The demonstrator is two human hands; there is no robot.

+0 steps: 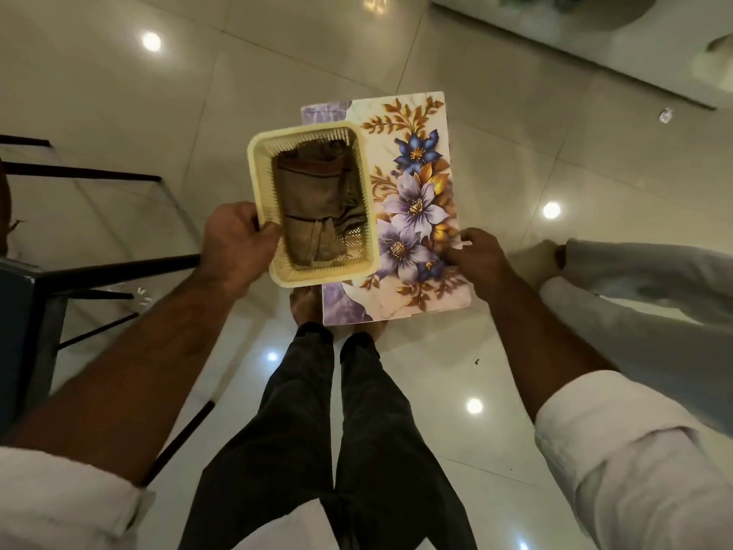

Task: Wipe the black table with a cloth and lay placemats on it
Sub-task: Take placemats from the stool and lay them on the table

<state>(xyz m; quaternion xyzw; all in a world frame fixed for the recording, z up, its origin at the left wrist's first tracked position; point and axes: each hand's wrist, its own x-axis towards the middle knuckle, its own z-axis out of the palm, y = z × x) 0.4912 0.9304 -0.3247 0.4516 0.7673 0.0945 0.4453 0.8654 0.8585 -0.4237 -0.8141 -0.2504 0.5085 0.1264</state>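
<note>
Head view: the left grip curls round the near corner of the basket, thumb over the rim, the other fingers hidden. The right grip pinches the right edge of the placemat, which runs flat beneath the basket; whether the two touch I can't tell. Both are held in the air above the floor, ahead of the person's legs. Neither is on the counter, whose dark edge shows at far left.

To my eye this is the carrying step. Doing it well means keeping the mat level so nothing slides, setting both down by the counter, and taking the cloth out first, since wiping comes before laying.

The cloth is brown, crumpled and folded on itself, and covers most of the basket's bottom. The placemat looks stiff. It is pale and marble-printed, with purple and blue flowers and gold leaves. I can't tell whether it is one mat or a stack.
</note>
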